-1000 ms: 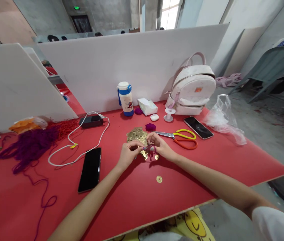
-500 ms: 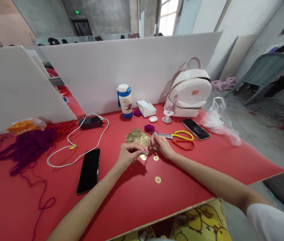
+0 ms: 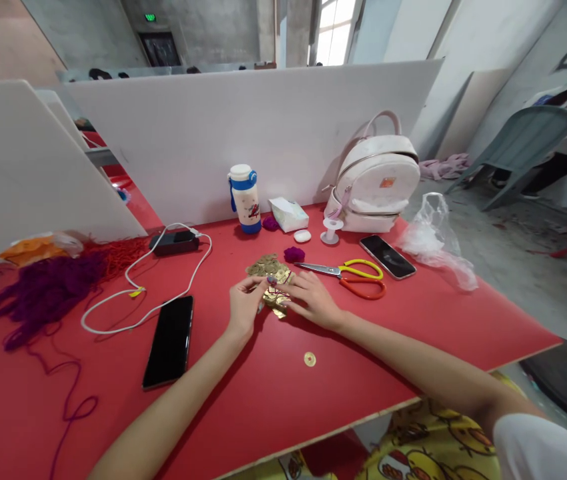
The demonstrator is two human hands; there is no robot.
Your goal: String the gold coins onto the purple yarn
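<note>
A pile of gold-coloured coins with holes (image 3: 265, 265) lies in the middle of the red table. At its left side my left hand (image 3: 246, 303) is closed in a pinch, on what looks like a thin purple cord (image 3: 274, 291) running over the coins. Across the pile from it, my right hand (image 3: 316, 300) has its fingers spread and touching the coins, its palm facing down. Part of the pile is hidden under the fingers. One single coin (image 3: 310, 359) lies apart, nearer the table's front edge. Just behind the pile sits a small ball of purple yarn (image 3: 294, 255).
Scissors (image 3: 348, 275) with yellow and red handles lie right of the pile. Phones (image 3: 168, 343) (image 3: 387, 257) flank the work area. Behind stand a bottle (image 3: 245, 200), a spool (image 3: 332, 231) and a backpack (image 3: 378, 177). Purple yarn (image 3: 53, 287) and a white cable (image 3: 113, 331) lie left.
Both hands have shifted left onto the coin pile and lowered. My right hand went from a pinch to spread fingers. The coins just in front of the pile now lie against it or are covered.
</note>
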